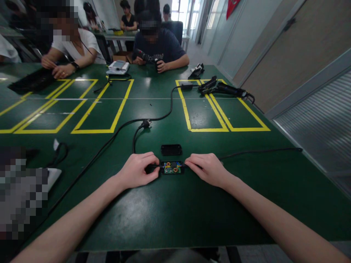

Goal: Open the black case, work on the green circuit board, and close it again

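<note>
A small black plastic case point(162, 172) lies open on the green table in front of me. Inside it a circuit board point(168, 170) shows copper-wound rings and coloured wires. My left hand point(139, 170) pinches the black power cord at the case's left end; that cord seems to run behind the hand to a plug point(146, 124). At the right end, the fingers of my right hand point(208, 168) are closed on a black cable point(257, 151), which stretches away to the right. Just beyond the case rests its black cover point(171, 149), hollow side up.
A long black cable point(120, 126) crosses the table to an adapter point(187, 86). Black tool-like parts point(226, 89) lie at the far right among yellow tape outlines point(208, 130). Two people point(161, 45) work across the table. A blurred-out object point(24, 193) is at left.
</note>
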